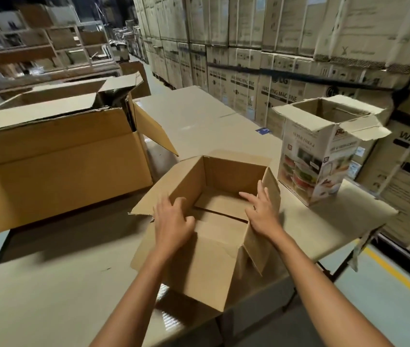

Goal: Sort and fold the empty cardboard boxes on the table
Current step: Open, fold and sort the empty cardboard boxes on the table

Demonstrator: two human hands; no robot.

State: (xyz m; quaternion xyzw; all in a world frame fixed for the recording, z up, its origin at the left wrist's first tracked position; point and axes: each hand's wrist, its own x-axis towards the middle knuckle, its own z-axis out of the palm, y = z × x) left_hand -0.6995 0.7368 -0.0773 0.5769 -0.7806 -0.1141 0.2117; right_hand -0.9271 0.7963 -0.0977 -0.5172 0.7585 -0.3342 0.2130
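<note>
A small brown cardboard box (206,261) sits open in front of me on the table (56,291), its bottom flaps showing a dark gap. My left hand (174,219) rests on the box's near-left rim, fingers curled over the edge. My right hand (261,211) lies at the right wall with fingers spread, thumb against the right flap. A large brown box (61,169) with open flaps stands at the left. A tall printed box (321,156) with open top flaps stands at the right.
The table is covered in cardboard sheet and ends close on the right, above a floor with a yellow line (399,279). Stacked washing-machine cartons (249,91) form a wall behind. Shelving racks (36,46) fill the far left.
</note>
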